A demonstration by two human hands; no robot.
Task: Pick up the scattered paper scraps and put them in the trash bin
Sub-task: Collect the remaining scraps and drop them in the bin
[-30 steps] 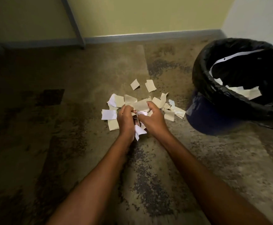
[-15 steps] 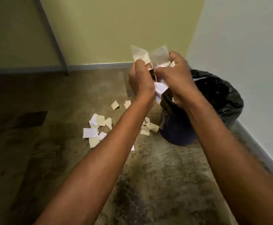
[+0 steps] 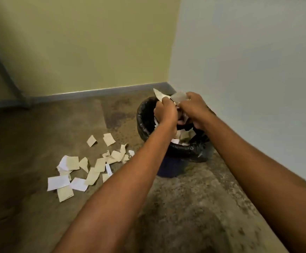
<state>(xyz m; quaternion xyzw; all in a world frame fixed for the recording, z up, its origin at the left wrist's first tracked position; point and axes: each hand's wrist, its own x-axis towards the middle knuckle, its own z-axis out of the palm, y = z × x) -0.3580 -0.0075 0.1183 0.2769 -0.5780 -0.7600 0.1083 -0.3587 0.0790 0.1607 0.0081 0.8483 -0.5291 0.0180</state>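
My left hand [image 3: 165,111] and my right hand [image 3: 194,106] are pressed together above the open mouth of the trash bin [image 3: 145,125], a dark blue bin lined with a black bag. Both hands clutch a bunch of paper scraps [image 3: 160,95], with beige pieces sticking up between the fingers. Several scraps [image 3: 184,136] lie inside the bin below my hands. More beige and white scraps [image 3: 86,167] are scattered on the floor to the left of the bin.
The bin stands in a corner, with a yellow wall [image 3: 94,42] behind it and a pale wall [image 3: 248,70] close on its right. The floor [image 3: 185,207] is stained brown concrete. A grey post [image 3: 4,73] runs down the wall at far left.
Both hands lifted a bunch of scraps off the floor pile and carried it to the right, and now hold it lower, right over the bin's mouth.
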